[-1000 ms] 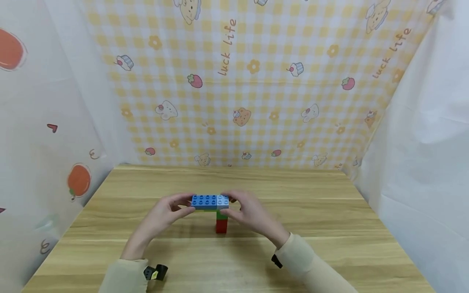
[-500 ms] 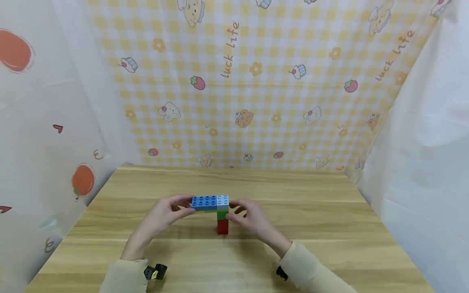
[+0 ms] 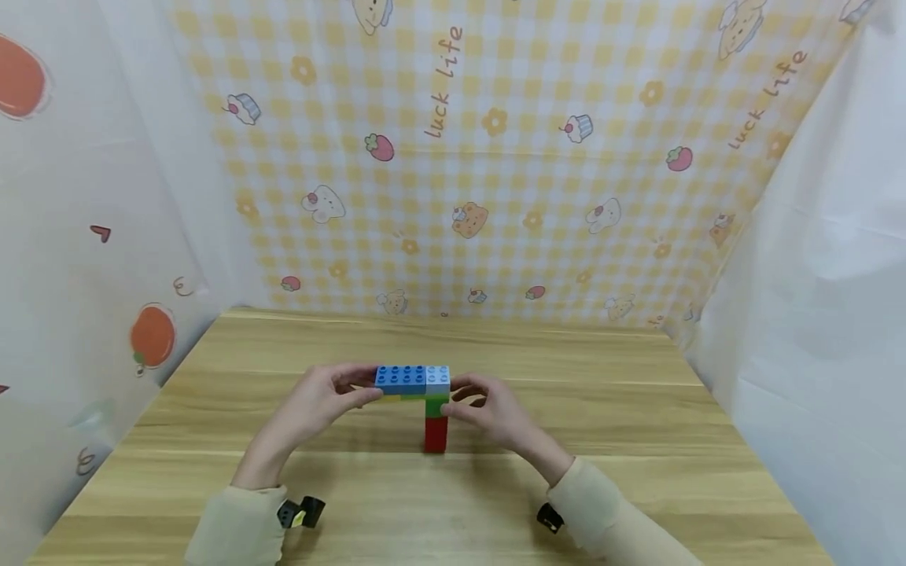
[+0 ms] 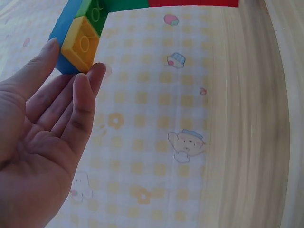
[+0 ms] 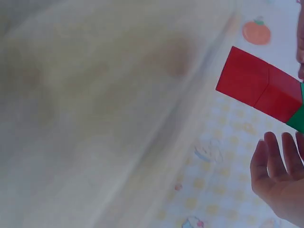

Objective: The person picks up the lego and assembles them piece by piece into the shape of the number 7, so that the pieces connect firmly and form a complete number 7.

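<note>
An L-shaped build of toy building bricks is between the hands. Along its top run a blue brick point(image 3: 400, 385) and a light blue brick point(image 3: 438, 387). Yellow point(image 4: 78, 47) and green point(image 4: 91, 14) bricks sit under the blue one. At the right end, a green brick point(image 3: 434, 406) and red bricks point(image 3: 436, 435) form a column. My left hand point(image 3: 314, 405) pinches the far left end, thumb against the blue brick and fingertips by the yellow one. My right hand point(image 3: 499, 413) holds the column's upper part, thumb on the green brick, fingers partly hidden behind.
A wood-grain table point(image 3: 594, 487) lies below the hands. Behind it hangs a yellow checked cloth point(image 3: 495, 181), with white sheets at the left point(image 3: 64, 196) and right point(image 3: 821, 314). A black wrist device point(image 3: 300, 512) shows at the left sleeve.
My right hand has shifted from the light blue top brick down to the green part of the column. More red shows below it. The left hand keeps its grip on the blue end.
</note>
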`<state>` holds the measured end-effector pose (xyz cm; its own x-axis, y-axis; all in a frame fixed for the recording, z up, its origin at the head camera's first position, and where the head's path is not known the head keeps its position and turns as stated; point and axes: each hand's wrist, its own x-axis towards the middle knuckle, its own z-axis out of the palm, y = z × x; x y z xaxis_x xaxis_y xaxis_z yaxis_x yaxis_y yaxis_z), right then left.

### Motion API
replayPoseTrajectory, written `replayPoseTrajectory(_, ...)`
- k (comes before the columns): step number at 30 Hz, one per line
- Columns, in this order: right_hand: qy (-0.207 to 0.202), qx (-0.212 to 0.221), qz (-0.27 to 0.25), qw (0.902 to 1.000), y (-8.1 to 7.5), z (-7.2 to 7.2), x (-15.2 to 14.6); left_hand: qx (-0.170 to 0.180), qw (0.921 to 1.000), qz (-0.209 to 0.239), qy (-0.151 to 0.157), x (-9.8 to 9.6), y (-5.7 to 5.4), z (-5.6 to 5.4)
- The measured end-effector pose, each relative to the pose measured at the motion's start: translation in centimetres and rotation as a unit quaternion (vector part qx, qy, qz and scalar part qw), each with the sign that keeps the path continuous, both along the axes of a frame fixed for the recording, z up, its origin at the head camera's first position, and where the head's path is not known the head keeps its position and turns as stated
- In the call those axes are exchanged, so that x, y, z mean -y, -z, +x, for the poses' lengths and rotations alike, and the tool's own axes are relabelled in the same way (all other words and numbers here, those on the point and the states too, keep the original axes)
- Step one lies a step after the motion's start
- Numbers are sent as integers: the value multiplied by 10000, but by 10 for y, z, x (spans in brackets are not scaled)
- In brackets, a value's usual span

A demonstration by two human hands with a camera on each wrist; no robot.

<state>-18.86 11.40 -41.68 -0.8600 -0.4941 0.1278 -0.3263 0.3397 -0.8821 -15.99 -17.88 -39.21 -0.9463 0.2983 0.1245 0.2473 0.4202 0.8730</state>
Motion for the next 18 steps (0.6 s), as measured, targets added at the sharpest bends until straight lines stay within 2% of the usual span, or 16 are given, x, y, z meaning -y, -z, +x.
replayPoseTrajectory(5,3,265,-186,9995,-12,-4,-19,290,9993,209,53,-15,-6,-11)
replayPoseTrajectory(10,52,1051,-451,9934,-18,-11,-37,504,9986,141,24,-32,-10,-30)
replayPoseTrajectory(14,90,1625,-757,9838,-16,-18,-50,499,9984,167,190,-45,-5,-46)
replayPoseTrajectory(18,307,2104,-1123,9707,-11,-26,-57,371,9981,313,374,-57,2,-62)
